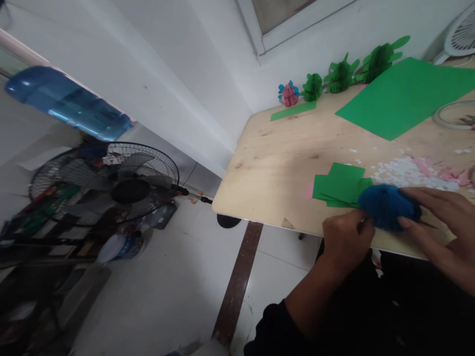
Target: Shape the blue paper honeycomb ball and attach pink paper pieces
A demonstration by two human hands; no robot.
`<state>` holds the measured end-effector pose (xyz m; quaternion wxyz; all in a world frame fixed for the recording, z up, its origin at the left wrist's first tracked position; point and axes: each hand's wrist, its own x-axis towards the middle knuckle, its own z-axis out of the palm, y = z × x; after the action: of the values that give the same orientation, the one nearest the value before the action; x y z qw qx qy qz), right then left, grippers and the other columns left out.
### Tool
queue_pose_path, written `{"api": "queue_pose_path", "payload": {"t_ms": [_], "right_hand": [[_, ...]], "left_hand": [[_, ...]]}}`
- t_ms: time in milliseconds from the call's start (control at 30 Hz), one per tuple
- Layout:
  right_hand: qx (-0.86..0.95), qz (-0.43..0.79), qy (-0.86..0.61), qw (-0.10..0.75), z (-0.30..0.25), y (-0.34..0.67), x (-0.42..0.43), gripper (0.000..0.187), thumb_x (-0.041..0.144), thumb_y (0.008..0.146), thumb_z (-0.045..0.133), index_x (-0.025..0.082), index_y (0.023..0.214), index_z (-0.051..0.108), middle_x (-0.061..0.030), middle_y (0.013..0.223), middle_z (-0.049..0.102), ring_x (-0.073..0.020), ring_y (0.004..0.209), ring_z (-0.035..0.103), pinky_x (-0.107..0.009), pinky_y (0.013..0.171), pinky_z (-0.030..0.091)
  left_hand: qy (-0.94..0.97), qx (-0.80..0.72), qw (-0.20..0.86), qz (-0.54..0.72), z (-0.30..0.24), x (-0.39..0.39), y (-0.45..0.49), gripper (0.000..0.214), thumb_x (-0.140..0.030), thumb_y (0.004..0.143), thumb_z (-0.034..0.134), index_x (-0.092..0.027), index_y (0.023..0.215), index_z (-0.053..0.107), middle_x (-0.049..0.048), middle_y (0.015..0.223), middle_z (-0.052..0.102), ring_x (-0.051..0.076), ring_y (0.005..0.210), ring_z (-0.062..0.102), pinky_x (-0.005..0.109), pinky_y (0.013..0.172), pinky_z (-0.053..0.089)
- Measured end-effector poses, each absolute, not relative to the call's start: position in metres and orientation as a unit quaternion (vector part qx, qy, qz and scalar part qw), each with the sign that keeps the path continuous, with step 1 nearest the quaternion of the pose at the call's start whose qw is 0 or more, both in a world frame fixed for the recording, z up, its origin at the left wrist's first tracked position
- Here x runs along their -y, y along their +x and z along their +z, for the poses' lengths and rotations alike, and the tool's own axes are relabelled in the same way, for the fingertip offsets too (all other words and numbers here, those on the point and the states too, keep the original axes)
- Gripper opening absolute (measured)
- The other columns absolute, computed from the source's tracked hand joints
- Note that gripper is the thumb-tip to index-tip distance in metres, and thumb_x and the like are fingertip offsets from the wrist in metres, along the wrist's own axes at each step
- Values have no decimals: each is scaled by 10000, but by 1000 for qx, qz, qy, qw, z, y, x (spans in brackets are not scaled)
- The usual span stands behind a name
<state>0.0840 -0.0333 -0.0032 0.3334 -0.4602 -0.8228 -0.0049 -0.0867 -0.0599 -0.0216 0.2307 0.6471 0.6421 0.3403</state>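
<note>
Near the front edge of the wooden table [274, 163], a round blue folded-paper ball [388, 206] is between my two hands. My left hand [347, 237] pinches its left side, fingers curled in. On the right, my right hand [441, 217] grips the ball between thumb and fingers. A thin pointed dark thing shows under my right hand; I cannot make out what it is. Just behind the ball lies a loose stack of green paper squares [339, 183], with a bit of pink paper [308, 190] under its left side.
White and pink paper scraps [404, 170] lie behind my right hand. Paper turtle-like figures [340, 74] line the wall beside a green sheet [408, 99] and a green strip [293, 111]. A roll of tape [441, 118] lies right. A standing fan [129, 190] is off the table's left.
</note>
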Motion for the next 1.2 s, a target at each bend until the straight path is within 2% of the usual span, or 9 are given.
{"api": "queue_pose_path", "payload": {"t_ms": [267,400,533,700,800,967,1200], "right_hand": [[814,12,-459,356,-7,87,34,498,517,902,455,223,1296,537,-76,1168,639,-257,1042,614,-426,892,500],[808,24,-457,370,-6,85,36,482,479,903,483,223,1308,533,-62,1178,637,-244,1078,603,-408,960,480],[802,35,-466,372,-6,83,37,490,474,899,492,232,1324,529,-55,1217,627,-248,1105,594,-406,991,464],[798,42,-466,381,-5,85,39,498,452,894,507,260,1354,511,-40,1234,626,-241,1103,601,-396,986,469],[792,37,-477,378,-5,85,39,510,464,895,495,286,1373,497,-36,1222,633,-252,1089,604,-418,952,481],[788,46,-482,381,-10,85,37,516,469,879,518,303,1367,508,-23,1221,635,-253,1078,606,-414,943,486],[785,50,-475,394,-19,91,35,538,475,845,560,297,1353,534,-27,1220,648,-259,1063,623,-411,976,482]], "left_hand": [[635,-644,219,366,-29,58,-79,23,-152,719,683,-169,730,693,-38,534,609,93,456,486,220,505,359],[616,-650,199,399,-32,58,-74,92,-135,672,668,-168,624,596,-62,471,506,77,416,406,232,476,300],[602,-654,196,413,-33,57,-71,120,-161,672,652,-174,602,556,-70,457,447,77,406,382,239,471,286],[600,-656,232,394,-29,60,-74,23,-188,734,644,-178,733,665,-54,499,511,105,440,442,242,510,357],[590,-643,289,395,-25,63,-79,117,-184,791,628,-188,863,721,-45,531,558,119,476,489,239,557,418],[528,-630,354,447,-22,69,-84,201,-171,789,652,-164,978,721,-43,559,578,119,521,535,230,603,473],[500,-645,344,464,-22,75,-82,262,-109,773,594,-170,1006,698,-19,643,624,126,568,570,248,653,506]]}}
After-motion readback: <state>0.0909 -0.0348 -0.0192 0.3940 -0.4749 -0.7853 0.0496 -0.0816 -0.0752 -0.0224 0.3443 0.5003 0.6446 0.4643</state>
